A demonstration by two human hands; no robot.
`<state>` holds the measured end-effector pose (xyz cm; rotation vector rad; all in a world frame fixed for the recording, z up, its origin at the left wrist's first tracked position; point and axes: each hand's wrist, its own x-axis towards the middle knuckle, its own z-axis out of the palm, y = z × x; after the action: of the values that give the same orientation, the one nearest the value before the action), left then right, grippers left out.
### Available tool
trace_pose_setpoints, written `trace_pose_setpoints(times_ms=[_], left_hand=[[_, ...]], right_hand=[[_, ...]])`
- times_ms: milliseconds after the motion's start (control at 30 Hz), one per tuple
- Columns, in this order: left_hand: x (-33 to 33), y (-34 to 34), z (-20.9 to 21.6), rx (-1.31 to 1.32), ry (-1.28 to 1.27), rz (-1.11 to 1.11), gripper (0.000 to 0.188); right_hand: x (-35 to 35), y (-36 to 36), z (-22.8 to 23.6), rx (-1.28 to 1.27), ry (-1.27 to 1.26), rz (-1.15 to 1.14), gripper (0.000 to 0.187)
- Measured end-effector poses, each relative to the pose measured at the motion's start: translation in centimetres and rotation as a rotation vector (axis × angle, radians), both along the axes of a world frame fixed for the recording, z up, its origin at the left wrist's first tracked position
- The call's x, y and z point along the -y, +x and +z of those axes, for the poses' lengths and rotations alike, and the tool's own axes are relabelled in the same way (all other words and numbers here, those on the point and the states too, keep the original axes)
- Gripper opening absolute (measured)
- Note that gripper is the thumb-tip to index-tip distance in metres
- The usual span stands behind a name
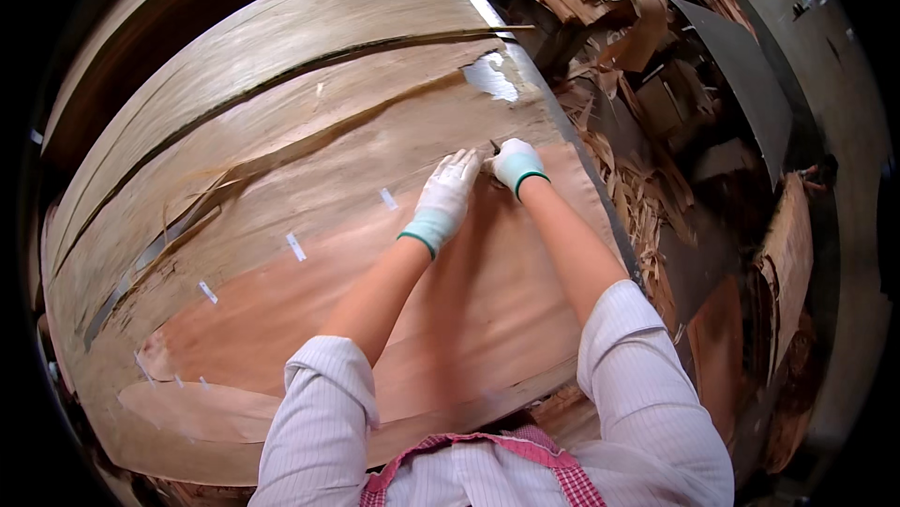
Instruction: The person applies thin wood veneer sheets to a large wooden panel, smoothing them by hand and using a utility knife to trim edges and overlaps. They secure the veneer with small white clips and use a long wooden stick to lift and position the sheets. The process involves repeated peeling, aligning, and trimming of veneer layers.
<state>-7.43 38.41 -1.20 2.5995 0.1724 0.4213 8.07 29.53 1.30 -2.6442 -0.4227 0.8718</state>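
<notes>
My left hand (442, 196), in a white glove with a green cuff, lies flat with fingers stretched out on the wood veneer near the upper edge of a reddish veneer sheet (366, 296). Just right of it, my right hand (519, 166), gloved alike, is closed round a small dark tool (495, 148). Only the tool's tip shows, so its exact kind is hidden. Short white tape strips (296, 246) lie along the seam between the reddish sheet and the paler veneer (366, 155) beyond it.
A long dark gap (253, 91) and a torn, lifted veneer edge (309, 143) cross the stack's far part. Beside the stack's right edge are heaped veneer scraps (647, 169) and a grey sheet (741, 75). A smaller veneer piece (202, 410) lies near left.
</notes>
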Motion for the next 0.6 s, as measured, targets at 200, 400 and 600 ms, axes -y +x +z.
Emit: trace_pose_setpoints(times_ms=[200,400,600], left_hand=[[3.6,3.2,-1.0,-0.046,0.325,-0.026,0.044],[4.0,5.4,0.1,-0.154,0.266,0.074,0.041],[8.2,11.1,0.0,-0.066,-0.080,-0.053,0.044]], right_hand=[[5.3,-1.3,-5.9,-0.046,0.485,-0.252,0.028],[7.4,1.0,-1.8,-0.031,0.731,-0.398,0.028],[9.6,8.2,0.4,-0.014,0.094,-0.298,0.044]])
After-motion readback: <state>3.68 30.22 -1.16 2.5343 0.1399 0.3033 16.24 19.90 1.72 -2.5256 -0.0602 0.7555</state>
